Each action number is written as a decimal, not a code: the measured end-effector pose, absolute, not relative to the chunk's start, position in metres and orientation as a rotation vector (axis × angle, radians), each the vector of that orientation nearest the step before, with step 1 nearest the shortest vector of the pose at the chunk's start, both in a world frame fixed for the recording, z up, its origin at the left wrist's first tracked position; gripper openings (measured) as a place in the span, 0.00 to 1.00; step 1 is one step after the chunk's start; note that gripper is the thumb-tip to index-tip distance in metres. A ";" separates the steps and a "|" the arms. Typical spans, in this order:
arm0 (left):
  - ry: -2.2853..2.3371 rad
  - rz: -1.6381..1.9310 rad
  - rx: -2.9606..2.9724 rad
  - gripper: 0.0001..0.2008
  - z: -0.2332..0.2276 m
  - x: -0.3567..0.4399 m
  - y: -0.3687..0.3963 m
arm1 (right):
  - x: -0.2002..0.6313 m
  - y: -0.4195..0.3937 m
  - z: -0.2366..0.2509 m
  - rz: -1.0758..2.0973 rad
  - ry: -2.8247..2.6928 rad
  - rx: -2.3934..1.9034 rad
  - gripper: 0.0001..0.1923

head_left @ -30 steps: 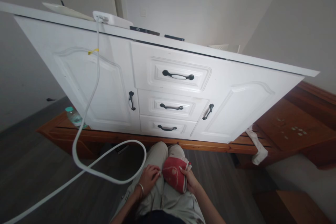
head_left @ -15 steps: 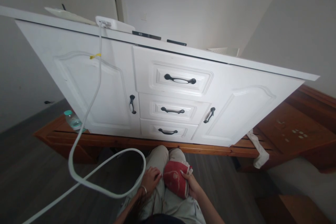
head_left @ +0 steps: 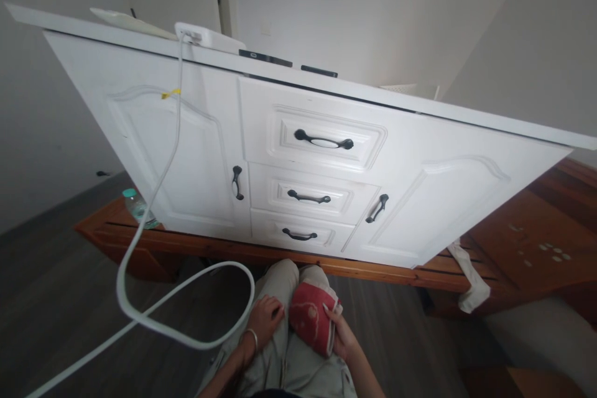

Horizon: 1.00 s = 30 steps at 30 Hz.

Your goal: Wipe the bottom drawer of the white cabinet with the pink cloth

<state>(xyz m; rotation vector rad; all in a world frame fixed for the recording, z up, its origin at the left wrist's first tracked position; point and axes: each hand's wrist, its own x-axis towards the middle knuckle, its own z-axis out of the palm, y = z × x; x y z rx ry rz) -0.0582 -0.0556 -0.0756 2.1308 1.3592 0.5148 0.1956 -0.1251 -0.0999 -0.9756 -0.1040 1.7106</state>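
— Grey wooden floor fills the lower part of the view, and plain white walls stand behind. What is in the middle?

— One wide white cabinet, with a door at each side and three drawers between them, each with a dark handle. It stands on a low brown wooden platform. A white cable hangs from a white device on top of the cabinet, goes down over the left door and makes a loop on the floor, just beside the person's left knee.

— Where are the hands?

— Both are low in the centre, on the person's lap. The right hand holds a red cloth, which lies on the right thigh; its fingers are closed over the edge of the cloth and grip it. The left hand rests on the left thigh, just beside the cloth. Its fingers are bent loosely and hold nothing; if they touch the cloth, one cannot tell. A thin bracelet is on the left wrist.

— Anything else nearby?

— A plastic bottle with a green cap stands on the platform at the left, and a white rag hangs over the platform's edge at the right, well apart from the hands.
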 end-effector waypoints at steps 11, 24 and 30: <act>1.445 0.430 2.136 0.18 -0.089 -0.037 -0.068 | 0.208 -0.117 -0.100 1.969 -0.071 -0.961 0.20; 1.227 0.432 2.284 0.21 -0.101 -0.049 -0.044 | 0.188 -0.133 -0.106 1.623 -0.148 -0.872 0.29; 1.232 0.475 2.326 0.22 -0.108 -0.044 -0.045 | 0.187 -0.143 -0.110 1.565 -0.155 -0.837 0.32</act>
